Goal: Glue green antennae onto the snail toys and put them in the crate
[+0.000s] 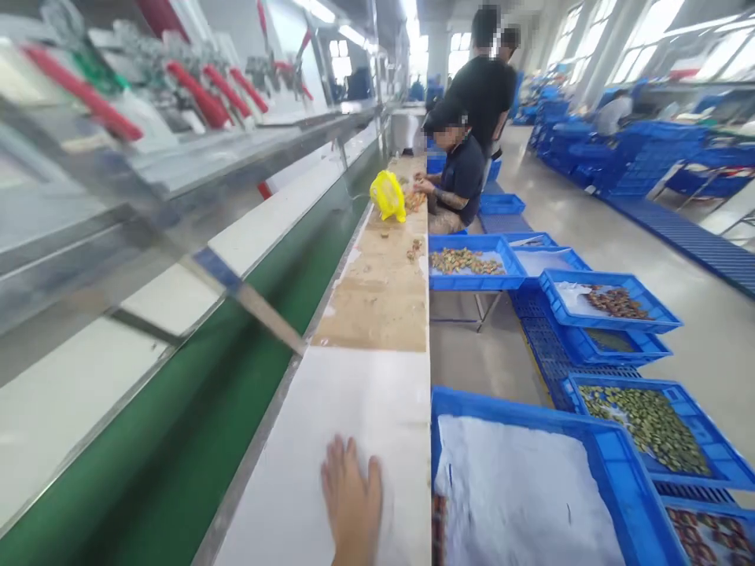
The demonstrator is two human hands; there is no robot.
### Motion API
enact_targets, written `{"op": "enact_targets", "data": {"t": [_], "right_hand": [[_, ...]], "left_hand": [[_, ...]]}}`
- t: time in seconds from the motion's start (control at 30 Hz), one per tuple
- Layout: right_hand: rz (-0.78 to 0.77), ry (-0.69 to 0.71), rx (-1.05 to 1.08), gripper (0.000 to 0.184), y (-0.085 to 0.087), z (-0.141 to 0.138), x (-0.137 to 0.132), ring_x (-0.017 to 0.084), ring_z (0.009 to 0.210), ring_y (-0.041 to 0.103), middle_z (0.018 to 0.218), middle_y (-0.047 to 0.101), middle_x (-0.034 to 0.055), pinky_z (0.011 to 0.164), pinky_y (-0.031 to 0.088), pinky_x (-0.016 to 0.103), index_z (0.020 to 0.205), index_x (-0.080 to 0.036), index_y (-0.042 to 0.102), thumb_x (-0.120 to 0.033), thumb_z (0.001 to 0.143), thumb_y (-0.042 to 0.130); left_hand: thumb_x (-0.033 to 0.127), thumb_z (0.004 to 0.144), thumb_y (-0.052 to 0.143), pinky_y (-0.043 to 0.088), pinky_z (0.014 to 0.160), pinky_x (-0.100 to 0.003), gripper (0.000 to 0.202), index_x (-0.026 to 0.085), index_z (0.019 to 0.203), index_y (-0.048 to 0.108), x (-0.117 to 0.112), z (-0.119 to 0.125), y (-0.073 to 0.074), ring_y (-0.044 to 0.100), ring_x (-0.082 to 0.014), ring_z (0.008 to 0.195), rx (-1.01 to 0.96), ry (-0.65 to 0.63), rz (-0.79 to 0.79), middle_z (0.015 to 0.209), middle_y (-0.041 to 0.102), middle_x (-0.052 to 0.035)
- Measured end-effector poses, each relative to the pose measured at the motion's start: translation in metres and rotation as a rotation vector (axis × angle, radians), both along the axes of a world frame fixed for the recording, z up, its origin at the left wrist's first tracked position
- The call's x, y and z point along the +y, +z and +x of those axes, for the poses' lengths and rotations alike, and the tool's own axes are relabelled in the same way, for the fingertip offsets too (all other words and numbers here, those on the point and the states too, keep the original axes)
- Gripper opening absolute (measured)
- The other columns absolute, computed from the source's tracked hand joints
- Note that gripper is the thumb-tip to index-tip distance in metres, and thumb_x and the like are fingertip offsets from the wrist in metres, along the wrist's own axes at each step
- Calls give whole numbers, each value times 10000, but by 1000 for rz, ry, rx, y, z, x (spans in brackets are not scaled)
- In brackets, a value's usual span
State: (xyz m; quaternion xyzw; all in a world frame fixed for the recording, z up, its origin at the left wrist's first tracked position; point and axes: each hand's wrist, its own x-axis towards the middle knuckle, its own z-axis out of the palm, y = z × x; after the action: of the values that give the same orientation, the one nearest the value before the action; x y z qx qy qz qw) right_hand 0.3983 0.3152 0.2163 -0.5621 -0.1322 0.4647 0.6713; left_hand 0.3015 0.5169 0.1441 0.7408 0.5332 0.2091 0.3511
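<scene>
One hand in view: which, and how does it stand?

The left hand, as far as the blur allows, lies palm down at the bottom of the view on a white board. Its fingers are spread and pinch nothing. The right hand is out of view.

What lies nearest?

Just right of the board sits a blue crate lined with a white sheet. Left of the board runs a green belt beneath a clear guard.

And farther off?

Stacked crates hold green pieces and brown pieces. Beyond them, a seated co-worker has both hands at a pile, near a yellow bag.

What could go wrong?

A careless sweep across the board could catch the crate's rim, or push loose pieces over the board's edge. A knock could also tip the stacked crates.
</scene>
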Motion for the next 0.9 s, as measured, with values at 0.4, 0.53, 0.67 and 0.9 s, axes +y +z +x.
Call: {"op": "enact_targets", "data": {"t": [0.4, 0.53, 0.67, 0.9], "right_hand": [[45, 15, 560, 317, 19, -136, -65, 328, 1087, 815, 1087, 821, 43, 1169, 586, 555, 1113, -286, 813, -417, 839, 901], [-2, 175, 639, 338, 0, -208, -109, 345, 1100, 807, 1120, 819, 71, 1125, 618, 579, 1177, -264, 815, -466, 907, 809], [68, 368, 551, 451, -34, -248, -163, 388, 1268, 753, 1281, 792, 99, 1136, 610, 621, 1315, -281, 782, -486, 922, 699], [276, 399, 293, 386, -80, -271, -265, 334, 1360, 700, 1468, 747, 33, 1206, 588, 566, 1225, -354, 798, -275, 851, 744]], "left_hand": [[559, 1140, 634, 579, 1211, -475, 444, 288, 1489, 591, -260, -164, 83, 671, -298, 1475, -671, 181, -453, 1600, 657, -127], [400, 1123, 700, 411, 1356, -536, 572, 370, 1660, 505, -322, -224, 64, 483, -314, 1633, -622, 271, -255, 1752, 495, -89], [347, 1058, 790, 504, 1260, -574, 512, 341, 1553, 658, -360, -274, 23, 529, -384, 1578, -482, 206, -33, 1633, 566, -137], [334, 1040, 832, 550, 1178, -472, 513, 380, 1516, 648, -464, -295, -27, 612, -328, 1456, -589, 296, 113, 1540, 592, -99]]}}
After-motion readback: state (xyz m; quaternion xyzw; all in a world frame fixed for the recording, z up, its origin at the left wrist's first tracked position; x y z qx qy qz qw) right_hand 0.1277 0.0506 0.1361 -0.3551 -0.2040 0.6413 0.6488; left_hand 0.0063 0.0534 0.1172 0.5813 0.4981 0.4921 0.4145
